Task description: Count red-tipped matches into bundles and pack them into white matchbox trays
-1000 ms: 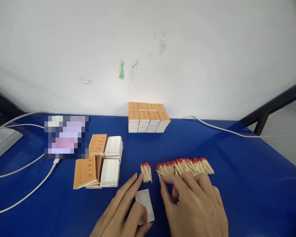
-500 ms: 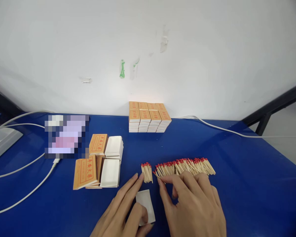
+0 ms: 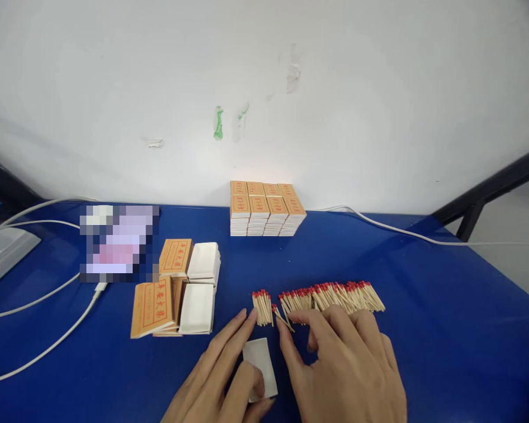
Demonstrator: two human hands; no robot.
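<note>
My left hand (image 3: 223, 373) pinches the near edge of a small white matchbox tray (image 3: 264, 358) between thumb and curled forefinger. Its outstretched fingers rest against the left side of a small bunch of red-headed matches (image 3: 261, 308). My right hand (image 3: 346, 364) is just right of that bunch, thumb and forefinger slightly apart. Beside the thumb tip, a slanted match or two (image 3: 283, 317) lie on the table. A long row of matches (image 3: 335, 296) stretches behind the right hand, which partly covers its lower ends.
Matchbox covers (image 3: 154, 308) and stacked white trays (image 3: 197, 308) lie to the left. Against the wall stands a block of stacked matchboxes (image 3: 268, 208). A pixelated phone-like object (image 3: 119, 241) has a white cable (image 3: 83, 326). Another cable (image 3: 392, 228) crosses the back right.
My right thumb has shifted slightly left, away from the forefinger. A slanted match or two now lie between the small bunch and the long row. My left hand stays put.
</note>
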